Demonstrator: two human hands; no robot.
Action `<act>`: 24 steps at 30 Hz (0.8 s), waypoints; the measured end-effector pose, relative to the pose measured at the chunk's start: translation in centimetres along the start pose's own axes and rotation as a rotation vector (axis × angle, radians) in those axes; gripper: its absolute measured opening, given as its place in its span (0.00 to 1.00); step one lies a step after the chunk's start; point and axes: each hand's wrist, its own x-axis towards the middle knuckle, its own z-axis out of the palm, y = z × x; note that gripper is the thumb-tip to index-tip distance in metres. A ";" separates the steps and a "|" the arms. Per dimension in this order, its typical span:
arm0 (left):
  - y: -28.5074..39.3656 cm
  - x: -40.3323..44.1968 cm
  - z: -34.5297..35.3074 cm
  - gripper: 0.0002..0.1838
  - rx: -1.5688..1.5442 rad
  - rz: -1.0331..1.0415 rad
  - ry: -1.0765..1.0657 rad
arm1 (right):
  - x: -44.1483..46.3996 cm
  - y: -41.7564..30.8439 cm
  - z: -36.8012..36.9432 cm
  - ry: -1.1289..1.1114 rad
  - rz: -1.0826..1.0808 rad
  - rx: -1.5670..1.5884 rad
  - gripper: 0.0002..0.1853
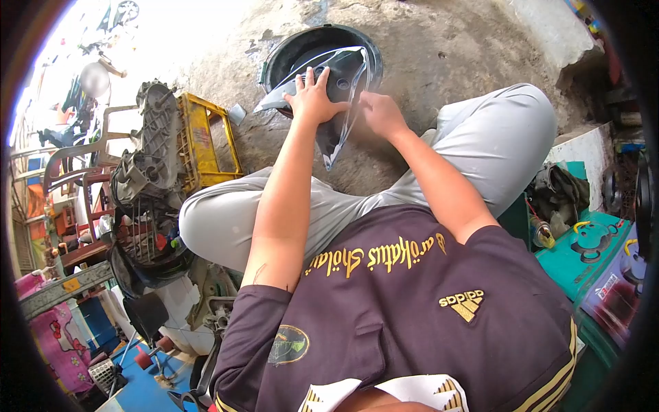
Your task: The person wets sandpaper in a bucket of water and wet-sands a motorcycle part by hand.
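A dark, roughly triangular panel [349, 67] with a pale, shiny edge lies across a round black basin [274, 69] on the ground. My left hand [316, 99] rests on the panel with its fingers spread, pressing on its surface and holding nothing. Just right of the panel's edge is my right hand [383, 115], its fingers curled together and slightly blurred; whatever is between them is too small to make out. The panel's lower tip points down between my legs.
Left of my knee stand a yellow crate [206, 175] and a grey metal engine casing [156, 137]. A red-brown metal rack [86, 172] is farther left. Green cases [583, 250] lie at the right. Broken concrete [566, 41] juts in at the upper right.
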 end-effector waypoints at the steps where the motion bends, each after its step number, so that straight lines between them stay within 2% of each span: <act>1: 0.0 -0.1 0.0 0.65 0.005 -0.001 -0.006 | 0.0 -0.1 -0.1 -0.020 0.009 0.004 0.03; 5: 0.1 -0.1 -0.3 0.64 0.011 -0.003 -0.019 | 0.3 -0.2 -0.2 0.005 0.017 -0.021 0.04; 7: 0.2 -0.4 -0.4 0.64 0.015 -0.010 -0.033 | -0.1 -0.7 -0.2 -0.136 -0.080 -0.071 0.03; 12: 0.2 -0.3 -0.6 0.65 -0.007 -0.011 -0.034 | 0.2 -0.4 -0.5 -0.012 0.023 0.012 0.03; 14: 0.1 -0.1 -0.3 0.65 -0.035 -0.007 -0.017 | -0.2 -1.1 -0.4 -0.158 -0.070 -0.020 0.03; 15: -0.1 -0.3 -0.2 0.65 -0.038 -0.009 -0.020 | -0.5 -0.8 -0.2 -0.163 -0.068 -0.021 0.03; 17: -0.1 -0.2 -0.5 0.64 -0.048 0.004 -0.029 | 0.3 -0.2 -0.3 -0.005 0.011 0.007 0.03; 21: -0.3 -0.1 -0.5 0.64 -0.069 0.015 -0.035 | -0.2 -0.5 -0.3 -0.027 -0.003 0.005 0.03; 23: -0.4 0.1 -0.6 0.64 -0.053 0.010 -0.039 | -0.4 -1.5 -0.4 -0.140 -0.009 -0.020 0.03; 24: -0.3 0.0 -0.7 0.64 -0.059 0.013 -0.046 | -0.3 -1.3 -0.4 -0.108 0.043 0.013 0.03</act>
